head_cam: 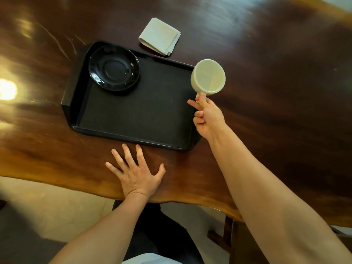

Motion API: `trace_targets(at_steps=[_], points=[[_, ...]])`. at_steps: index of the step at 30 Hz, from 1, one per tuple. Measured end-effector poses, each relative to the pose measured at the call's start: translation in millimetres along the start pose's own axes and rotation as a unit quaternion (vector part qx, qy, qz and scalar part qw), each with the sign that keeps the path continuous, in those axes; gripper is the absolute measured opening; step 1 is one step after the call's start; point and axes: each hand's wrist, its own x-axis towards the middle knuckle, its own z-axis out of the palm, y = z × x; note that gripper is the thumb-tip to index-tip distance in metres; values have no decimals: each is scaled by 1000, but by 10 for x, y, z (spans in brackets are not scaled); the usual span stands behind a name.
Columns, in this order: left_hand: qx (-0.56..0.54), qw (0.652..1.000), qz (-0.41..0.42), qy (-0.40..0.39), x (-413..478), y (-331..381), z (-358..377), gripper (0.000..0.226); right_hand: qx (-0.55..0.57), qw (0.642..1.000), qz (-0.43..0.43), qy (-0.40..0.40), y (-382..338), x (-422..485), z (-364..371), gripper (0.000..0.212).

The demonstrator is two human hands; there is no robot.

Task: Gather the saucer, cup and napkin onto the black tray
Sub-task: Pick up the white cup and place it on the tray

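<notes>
We see a broad, glossy dark-wood table point(266, 92) filling most of the frame, its wavy natural edge running along the lower middle, with bright glare patches at the left.

On it, centre-left, lies the black tray point(137, 115), a matte rectangle with clipped corners and a raised rim; its long axis runs from the left of the frame toward the lower right, slightly tilted against the table edge.

In the tray's upper-left corner sits the saucer point(114, 68), round, black and shiny, with a recessed ring in its middle.

Above the tray, just beyond its far rim and apart from it, the napkin point(159, 36) lies on the wood, a pale grey-green cloth folded into a square and turned diamond-wise.

At the tray's upper-right corner our right hand point(208, 117) is closed on the handle of the cup point(208, 77), a cream ceramic mug held in the air, tipped so its open mouth faces us and its handle points down the frame.

Our left hand point(136, 171) lies flat and spread on the table, empty, fingertips near the tray's near rim.
</notes>
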Motion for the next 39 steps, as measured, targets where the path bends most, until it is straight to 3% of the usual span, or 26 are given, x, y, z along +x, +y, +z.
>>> trace_targets(at_steps=[21,26,29,32,35,39], points=[[-12,1000,10,-21,12,-13,-7,106,-71,997,34,2,325,289,472,30],[-18,999,9,-24,13,-17,-24,106,-156,987,-1,41,268,241,431,36],[-26,999,7,-30,14,-11,-44,106,-244,957,-62,141,173,207,334,30],[-33,999,8,-33,16,-15,-48,106,-315,904,-182,223,-40,251,350,12],[-35,999,8,-38,14,-22,-63,106,-367,867,-273,200,-324,372,621,6],[-43,998,4,-47,12,-25,-79,106,-434,820,-334,165,-548,607,1089,7]])
